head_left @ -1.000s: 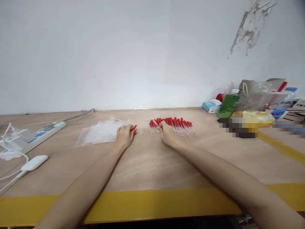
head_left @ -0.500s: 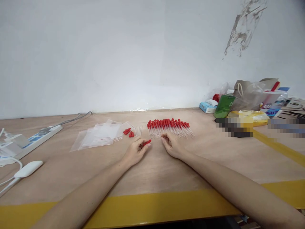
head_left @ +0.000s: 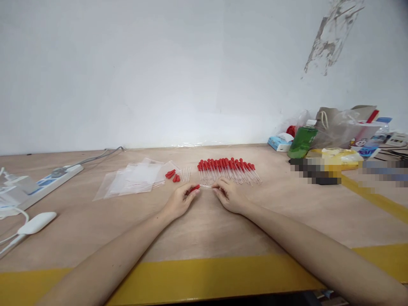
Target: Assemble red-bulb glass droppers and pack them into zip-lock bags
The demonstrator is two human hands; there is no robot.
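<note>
My left hand (head_left: 179, 201) is closed on a red rubber dropper bulb (head_left: 194, 188), partly hidden by the fingers. Between the fingertips of my right hand (head_left: 232, 196) is a thin, clear dropper tube (head_left: 205, 186). Its left end meets the mouth of the bulb; how far it goes in, I cannot tell. Just beyond my hands lies a row of droppers (head_left: 223, 164) with red bulbs and clear stems. Several loose red bulbs (head_left: 171, 174) and a few loose clear tubes (head_left: 185, 174) are beyond my left hand. Flat clear plastic bags (head_left: 135, 177) are piled to their left.
A white power strip (head_left: 52, 185) with plugs and a white adapter (head_left: 37, 223) sit at the left. On the right are a blue tissue pack (head_left: 279, 143), a green bottle (head_left: 302, 140) and a yellow packet (head_left: 342, 157). Yellow tape (head_left: 204, 276) runs along the table's front edge.
My hands have come closer together. The bulb and the clear tube, held apart before, now meet end to end. The view has shifted slightly.
</note>
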